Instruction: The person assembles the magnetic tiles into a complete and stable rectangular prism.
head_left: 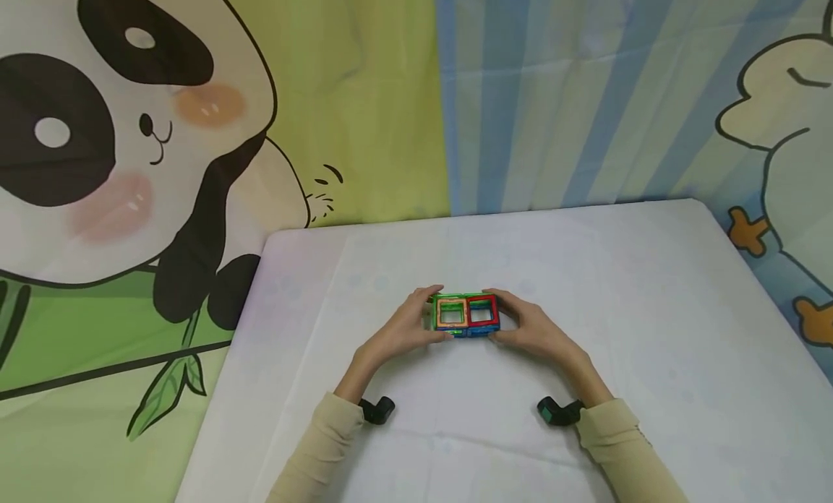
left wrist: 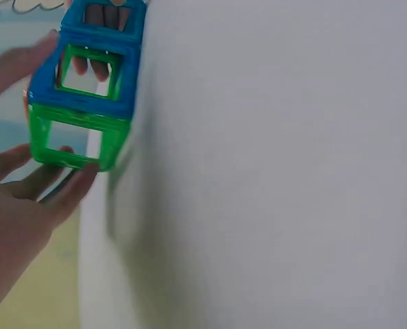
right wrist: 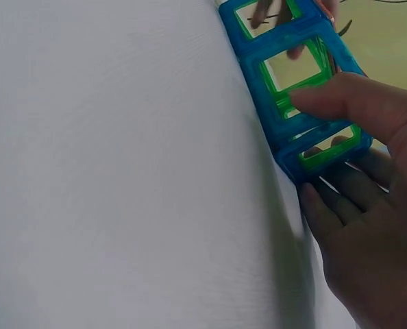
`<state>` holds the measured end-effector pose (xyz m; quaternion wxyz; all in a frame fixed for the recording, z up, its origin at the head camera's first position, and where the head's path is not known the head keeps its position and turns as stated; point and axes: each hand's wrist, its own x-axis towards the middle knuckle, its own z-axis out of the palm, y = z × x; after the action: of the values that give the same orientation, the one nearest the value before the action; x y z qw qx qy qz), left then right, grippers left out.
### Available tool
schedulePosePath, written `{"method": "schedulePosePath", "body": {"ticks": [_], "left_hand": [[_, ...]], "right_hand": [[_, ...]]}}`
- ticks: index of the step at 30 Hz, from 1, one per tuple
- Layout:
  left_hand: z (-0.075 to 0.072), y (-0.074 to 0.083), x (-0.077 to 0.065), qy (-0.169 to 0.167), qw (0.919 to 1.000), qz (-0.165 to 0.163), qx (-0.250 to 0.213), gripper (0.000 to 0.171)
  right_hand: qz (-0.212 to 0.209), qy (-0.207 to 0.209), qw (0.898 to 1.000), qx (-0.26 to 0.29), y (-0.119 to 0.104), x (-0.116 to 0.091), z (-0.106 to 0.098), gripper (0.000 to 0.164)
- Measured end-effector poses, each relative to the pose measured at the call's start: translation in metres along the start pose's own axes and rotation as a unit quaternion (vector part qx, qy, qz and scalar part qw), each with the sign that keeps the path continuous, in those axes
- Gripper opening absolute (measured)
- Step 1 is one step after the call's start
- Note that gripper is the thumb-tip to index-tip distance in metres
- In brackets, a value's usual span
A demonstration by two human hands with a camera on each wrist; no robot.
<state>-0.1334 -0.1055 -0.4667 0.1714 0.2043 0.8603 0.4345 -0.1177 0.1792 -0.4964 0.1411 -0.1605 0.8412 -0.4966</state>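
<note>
A small two-cube box built of square magnetic tiles (head_left: 468,312) sits between my two hands over the white table. In the head view an orange tile (head_left: 440,312) and a red tile (head_left: 497,312) form its upper face, with green and blue edges around them. My left hand (head_left: 405,327) grips its left end, where a green tile (left wrist: 68,158) shows in the left wrist view. My right hand (head_left: 535,331) holds the other end, its thumb against a blue tile (right wrist: 256,82) in the right wrist view. The tile frames have open square middles.
The white table (head_left: 455,431) has a back edge against a printed cloth with a panda (head_left: 195,156) and blue stripes. Black wrist devices (head_left: 380,410) sit at both cuffs. Beige sleeves (head_left: 319,445) cover the forearms.
</note>
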Motion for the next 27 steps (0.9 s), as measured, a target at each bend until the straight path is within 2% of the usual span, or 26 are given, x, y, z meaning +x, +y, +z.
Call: {"method": "schedulePosePath", "body": {"ticks": [4, 7, 16, 27], "left_hand": [[0.003, -0.014, 0.001, -0.005, 0.9939, -0.029, -0.106, 0.090], [0.004, -0.021, 0.003, -0.012, 0.9908, -0.027, -0.132, 0.086], [0.001, -0.031, 0.012, 0.005, 0.9924, -0.010, -0.122, 0.081], [-0.004, -0.027, 0.020, 0.019, 0.9925, -0.009, -0.120, 0.081]], "right_hand": [[-0.001, 0.006, 1.000, 0.008, 0.001, 0.002, -0.007, 0.078], [0.000, 0.000, 1.000, 0.007, 0.001, 0.004, -0.011, 0.079], [-0.017, -0.013, 1.000, 0.001, 0.001, 0.019, -0.016, 0.080], [-0.023, -0.014, 1.000, 0.013, 0.002, 0.032, -0.018, 0.079]]}}
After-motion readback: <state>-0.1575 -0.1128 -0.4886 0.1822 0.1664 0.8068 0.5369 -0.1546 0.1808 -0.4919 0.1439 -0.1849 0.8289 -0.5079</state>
